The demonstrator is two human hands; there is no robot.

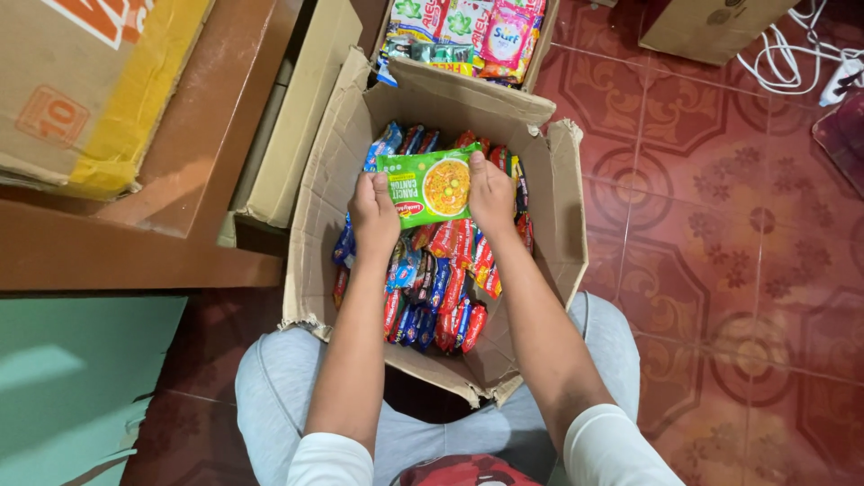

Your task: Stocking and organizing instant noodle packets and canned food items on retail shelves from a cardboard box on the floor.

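Head view: left hand (373, 214) and right hand (490, 193) grip green noodle packet (432, 184) over packet-filled cardboard box (315, 225).

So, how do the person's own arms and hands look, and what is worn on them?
Both forearms are bare from above the elbow down. Each arm ends at the top in a short white sleeve, with the other sleeve at the right arm. The left hand and right hand carry no gloves; no rings, watch or bracelets are visible.
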